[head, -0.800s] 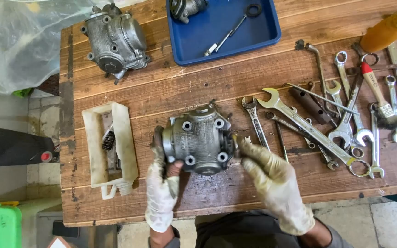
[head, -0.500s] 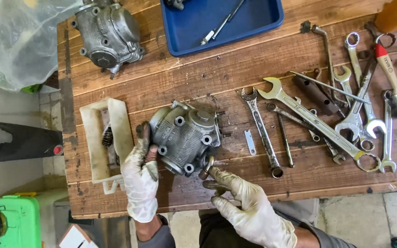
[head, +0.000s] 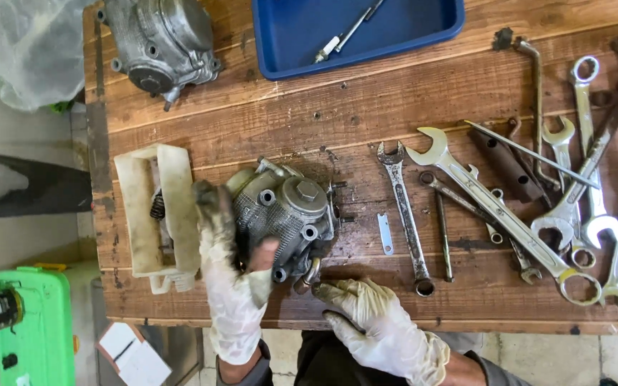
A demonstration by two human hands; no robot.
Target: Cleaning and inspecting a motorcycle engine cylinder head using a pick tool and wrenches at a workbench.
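My left hand (head: 232,286) is gripping the grey engine part (head: 284,214) mid-bench (head: 280,114), tilted. Right hand (head: 375,323) is loose at the near edge, empty. White tray (head: 157,214) crowds the left, wrenches (head: 466,193) the right; bare wood between.

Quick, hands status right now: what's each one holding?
Left hand: closed on the grey metal engine housing, gripping its left side.
Right hand: holds nothing visible; fingertips at the housing's lower edge, contact unclear.
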